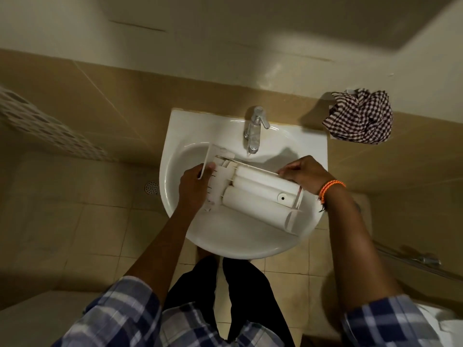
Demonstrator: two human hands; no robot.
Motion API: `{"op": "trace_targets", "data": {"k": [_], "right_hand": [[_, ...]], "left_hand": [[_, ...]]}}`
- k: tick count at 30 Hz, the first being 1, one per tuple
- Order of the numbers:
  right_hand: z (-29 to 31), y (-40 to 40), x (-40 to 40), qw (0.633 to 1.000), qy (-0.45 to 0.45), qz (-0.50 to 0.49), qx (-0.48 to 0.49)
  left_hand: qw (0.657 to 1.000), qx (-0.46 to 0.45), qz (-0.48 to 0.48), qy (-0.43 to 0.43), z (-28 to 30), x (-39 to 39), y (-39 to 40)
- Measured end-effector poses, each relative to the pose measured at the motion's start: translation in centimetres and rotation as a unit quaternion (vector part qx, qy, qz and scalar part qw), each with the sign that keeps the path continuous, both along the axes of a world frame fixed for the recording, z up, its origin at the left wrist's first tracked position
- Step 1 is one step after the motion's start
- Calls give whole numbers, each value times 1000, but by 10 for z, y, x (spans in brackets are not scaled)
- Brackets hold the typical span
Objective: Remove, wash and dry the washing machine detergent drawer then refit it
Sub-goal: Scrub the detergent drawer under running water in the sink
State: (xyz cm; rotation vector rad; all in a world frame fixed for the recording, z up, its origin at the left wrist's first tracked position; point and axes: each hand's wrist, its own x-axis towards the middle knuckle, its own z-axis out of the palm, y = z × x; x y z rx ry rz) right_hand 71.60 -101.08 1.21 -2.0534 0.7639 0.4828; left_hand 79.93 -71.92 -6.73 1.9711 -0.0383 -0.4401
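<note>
The white plastic detergent drawer (258,190) lies upside down across the bowl of the white sink (240,236), its rounded compartment undersides facing up and its front panel at the left. My left hand (194,185) grips the drawer's front panel end. My right hand (304,175), with an orange band at the wrist, holds the drawer's rear right end by the far edge. The chrome tap (255,128) stands behind the drawer; no water stream is visible.
A crumpled brown-and-white checked cloth (359,116) lies on the tan ledge to the right of the sink. A floor drain (151,187) sits left of the sink. A metal shower hose fitting (423,260) is low on the right wall.
</note>
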Motion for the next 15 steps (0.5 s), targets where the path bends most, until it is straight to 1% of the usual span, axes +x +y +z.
{"op": "trace_targets", "data": {"k": [2, 4, 6, 9, 10, 12, 15], "right_hand": [[20, -8, 0, 999, 10, 28, 46], [36, -11, -2, 993, 14, 31, 116], [45, -9, -5, 981, 3, 16, 195], [37, -10, -6, 967, 10, -42, 253], [31, -8, -6, 967, 19, -58, 248], [7, 2, -2, 978, 15, -75, 194], [-38, 18, 4, 988, -50, -61, 136]], "left_hand": [[998, 56, 8, -2, -5, -2, -7], [996, 90, 20, -3, -7, -7, -16], [997, 74, 36, 9, -9, -11, -23], [998, 20, 40, 47, -14, -11, -31], [998, 11, 33, 54, -15, -8, -35], [998, 8, 13, 60, -14, -4, -43], [998, 9, -15, 52, -15, 2, -56]]}}
